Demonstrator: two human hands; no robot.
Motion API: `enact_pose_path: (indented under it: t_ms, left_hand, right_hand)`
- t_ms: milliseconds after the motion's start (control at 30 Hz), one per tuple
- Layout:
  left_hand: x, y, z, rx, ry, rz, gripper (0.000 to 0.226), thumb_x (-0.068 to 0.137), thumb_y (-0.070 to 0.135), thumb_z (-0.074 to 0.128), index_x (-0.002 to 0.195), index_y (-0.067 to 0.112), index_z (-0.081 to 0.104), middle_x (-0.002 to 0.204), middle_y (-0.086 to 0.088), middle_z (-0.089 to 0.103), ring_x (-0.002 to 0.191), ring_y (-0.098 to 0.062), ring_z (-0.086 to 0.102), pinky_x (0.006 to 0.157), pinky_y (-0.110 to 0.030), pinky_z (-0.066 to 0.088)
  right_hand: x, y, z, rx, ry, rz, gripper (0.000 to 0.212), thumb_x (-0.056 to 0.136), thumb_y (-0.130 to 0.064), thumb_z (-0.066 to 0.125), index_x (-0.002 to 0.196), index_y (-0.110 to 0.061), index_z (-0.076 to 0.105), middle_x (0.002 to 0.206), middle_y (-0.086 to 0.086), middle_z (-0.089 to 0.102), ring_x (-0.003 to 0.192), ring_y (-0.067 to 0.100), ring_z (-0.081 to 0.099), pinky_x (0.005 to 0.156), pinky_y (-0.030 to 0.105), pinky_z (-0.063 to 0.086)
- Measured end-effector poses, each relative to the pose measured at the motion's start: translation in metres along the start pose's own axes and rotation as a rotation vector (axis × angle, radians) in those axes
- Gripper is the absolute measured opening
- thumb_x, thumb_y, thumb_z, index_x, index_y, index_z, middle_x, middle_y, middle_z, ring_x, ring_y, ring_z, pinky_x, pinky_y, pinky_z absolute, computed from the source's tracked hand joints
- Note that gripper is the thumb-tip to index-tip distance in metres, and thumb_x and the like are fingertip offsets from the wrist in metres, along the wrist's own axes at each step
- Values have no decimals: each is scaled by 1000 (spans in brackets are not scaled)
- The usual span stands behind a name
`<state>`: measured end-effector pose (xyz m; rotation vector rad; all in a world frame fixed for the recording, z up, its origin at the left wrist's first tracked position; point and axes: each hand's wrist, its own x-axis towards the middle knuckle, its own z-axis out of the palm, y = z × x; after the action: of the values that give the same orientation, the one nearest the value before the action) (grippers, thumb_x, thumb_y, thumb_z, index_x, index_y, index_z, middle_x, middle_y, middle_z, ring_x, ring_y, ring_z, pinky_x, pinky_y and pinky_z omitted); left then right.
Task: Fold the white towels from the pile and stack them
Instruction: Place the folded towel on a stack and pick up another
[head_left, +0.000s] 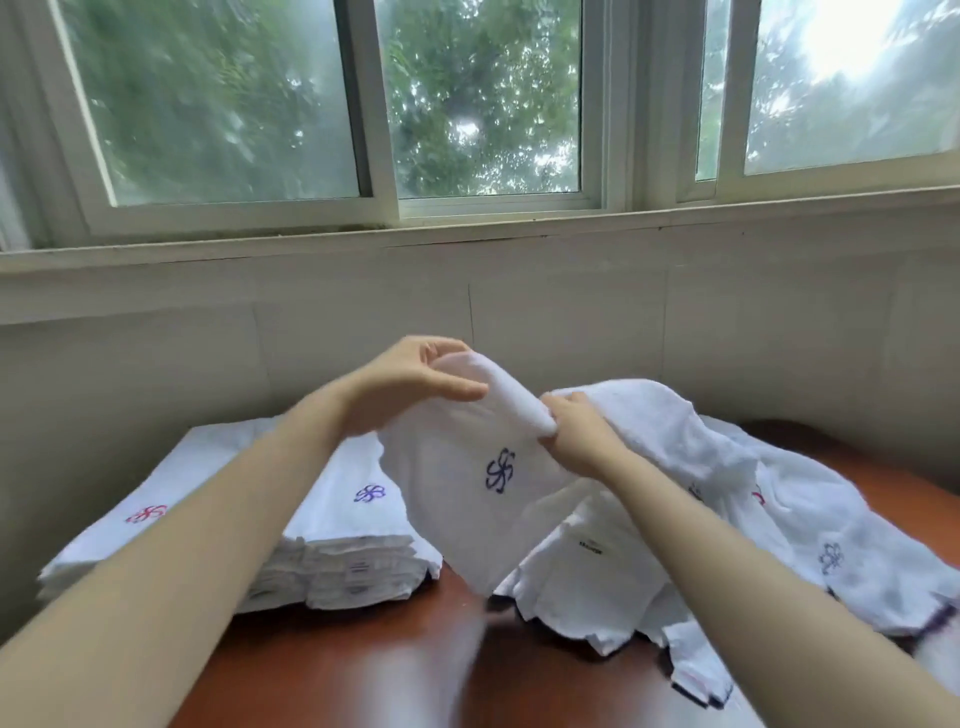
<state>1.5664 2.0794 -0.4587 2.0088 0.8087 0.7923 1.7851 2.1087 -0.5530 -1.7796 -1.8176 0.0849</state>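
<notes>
Left hand (415, 382), right hand (576, 434): raised, gripping.

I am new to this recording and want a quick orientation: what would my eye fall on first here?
The left hand and right hand hold up a white towel with a dark blue flower mark, at the centre. A neat stack of folded towels lies left on the brown table; a loose pile lies right.

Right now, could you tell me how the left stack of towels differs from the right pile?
The left stack is folded flat in even layers; the right pile is loose and crumpled. The stack keeps straight edges; the pile sprawls irregularly. Both are white towels with flower emblems, on the brown table.
</notes>
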Motion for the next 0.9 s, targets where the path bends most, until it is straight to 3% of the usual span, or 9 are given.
enact_pose_path:
  t_ms: [67, 167, 300, 400, 500, 633, 733, 900]
  left_hand:
    - [-20, 13, -24, 27, 87, 27, 15, 73, 4, 72, 81, 17, 72, 75, 0, 69, 66, -10, 64, 60, -18, 51]
    - [-42, 15, -47, 30, 331, 105, 26, 81, -9, 62, 80, 15, 72, 68, 6, 70, 62, -4, 62, 60, -14, 50]
    - [-61, 6, -71, 113, 771, 204, 17, 86, 4, 65, 87, 19, 72, 79, 8, 69, 75, -6, 61, 72, -18, 49]
    - [-75, 3, -94, 182, 1025, 257, 9, 87, 14, 65, 90, 18, 73, 80, 7, 67, 76, -7, 58, 68, -17, 45]
    - [-92, 1, -119, 293, 1172, 258, 14, 88, 24, 63, 94, 15, 72, 86, 1, 68, 79, -11, 57, 70, -21, 42]
    - [-123, 3, -157, 275, 1366, 211, 23, 87, 29, 62, 99, 12, 71, 96, -9, 71, 95, -27, 65, 72, -25, 44]
    - [-154, 3, -183, 317, 1471, 145, 26, 87, 33, 60, 102, 14, 70, 100, -11, 72, 99, -30, 64, 77, -29, 47]
    - [-205, 0, -217, 355, 1579, 25, 23, 88, 36, 58, 96, 17, 68, 96, -10, 70, 92, -32, 63, 70, -27, 41]
  right_hand:
    - [-5, -6, -12, -88, -41, 6, 9, 88, -18, 44, 81, -23, 41, 103, 11, 53, 91, 29, 52, 70, 34, 41]
    - [-19, -18, -27, -165, 34, 81, 10, 85, -12, 42, 90, -18, 48, 101, 9, 59, 82, 27, 48, 64, 30, 36]
    - [-31, -33, -49, -243, 166, 197, 17, 85, -8, 42, 94, -15, 55, 101, 11, 61, 82, 30, 51, 66, 29, 37]
    - [-35, -44, -68, -212, 242, 255, 19, 86, -9, 44, 98, -12, 59, 104, 14, 62, 84, 31, 53, 68, 30, 39]
    - [-35, -71, -77, -238, 367, 215, 19, 87, -10, 44, 99, -10, 58, 103, 18, 64, 96, 36, 61, 72, 33, 38]
    - [-33, -108, -83, -232, 474, 185, 17, 87, -9, 44, 98, -9, 56, 98, 18, 65, 94, 37, 62, 71, 33, 37]
    - [-35, -129, -84, -220, 490, 178, 17, 86, -8, 46, 99, -9, 57, 99, 18, 64, 95, 37, 61, 72, 33, 37]
    - [-41, -149, -84, -120, 422, 211, 23, 82, -5, 48, 101, -9, 60, 106, 20, 61, 99, 40, 58, 72, 34, 39]
